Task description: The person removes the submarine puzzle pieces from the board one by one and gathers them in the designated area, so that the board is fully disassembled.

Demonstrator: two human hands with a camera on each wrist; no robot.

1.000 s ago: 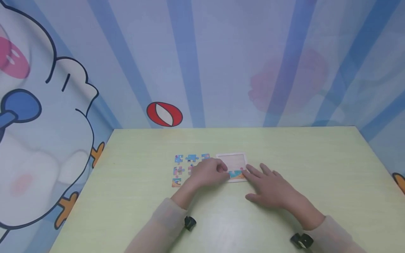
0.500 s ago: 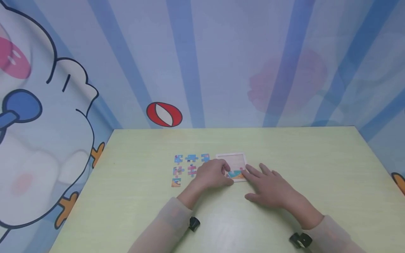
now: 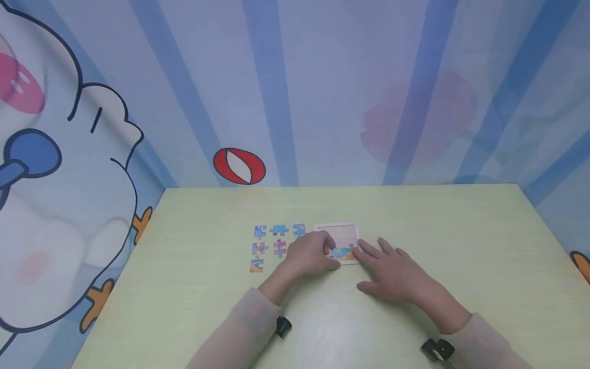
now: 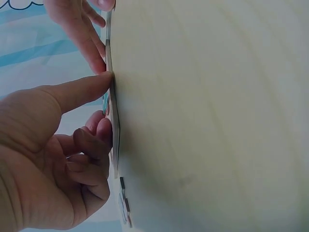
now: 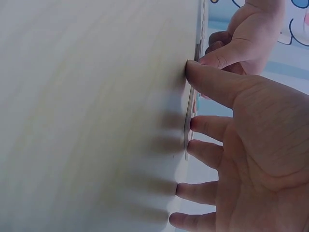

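In the head view a small jigsaw frame (image 3: 336, 225) lies flat on the table, with colourful pieces (image 3: 343, 253) along its near side. My left hand (image 3: 310, 254) is over the frame's left part, fingers curled at a puzzle piece by the near left corner, mostly hidden by the hand. The left wrist view shows the left thumb (image 4: 89, 89) on the frame's near edge and curled fingertips close by. My right hand (image 3: 396, 271) lies spread, its fingers straight. Its index and middle fingertips touch the frame's right side, and the other fingers rest on the table.
Loose jigsaw pieces lie in rows left of the frame, among them a blue piece (image 3: 279, 230), a pink one (image 3: 279, 248) and an orange-blue one (image 3: 256, 265). The pale table (image 3: 184, 287) ends at a cartoon-printed backdrop (image 3: 322, 92).
My left hand has shifted slightly right over the frame, uncovering loose pieces behind it, then stayed nearly still. The pieces in the frame look slightly shifted. My right hand has hardly moved.
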